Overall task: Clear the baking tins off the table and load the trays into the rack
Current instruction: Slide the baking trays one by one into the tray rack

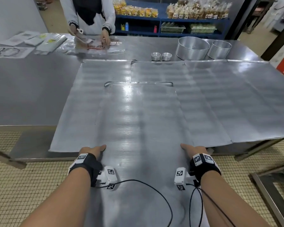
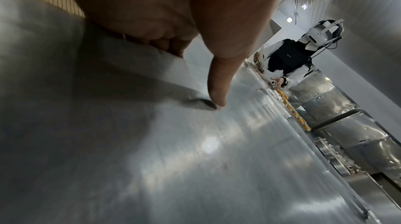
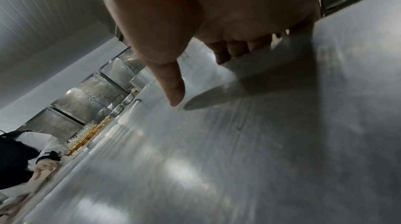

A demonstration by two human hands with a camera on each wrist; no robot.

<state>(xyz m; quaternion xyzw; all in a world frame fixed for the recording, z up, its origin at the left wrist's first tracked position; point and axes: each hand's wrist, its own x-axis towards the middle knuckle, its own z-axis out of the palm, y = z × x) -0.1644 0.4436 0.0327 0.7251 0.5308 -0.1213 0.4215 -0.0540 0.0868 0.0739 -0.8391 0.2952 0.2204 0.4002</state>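
We hold the near tray (image 1: 138,128) at 6 o'clock, our left hand (image 1: 92,150) and right hand (image 1: 194,149) gripping its sides, thumbs on top and fingers curled beneath, above trays on the table (image 1: 31,89), with baking tins (image 1: 193,48) at 1 o'clock.

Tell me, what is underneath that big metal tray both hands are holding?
Under the held tray, parts of other flat trays show, spread on the steel table. What lies beneath its middle is covered; fingers curl under its edge.
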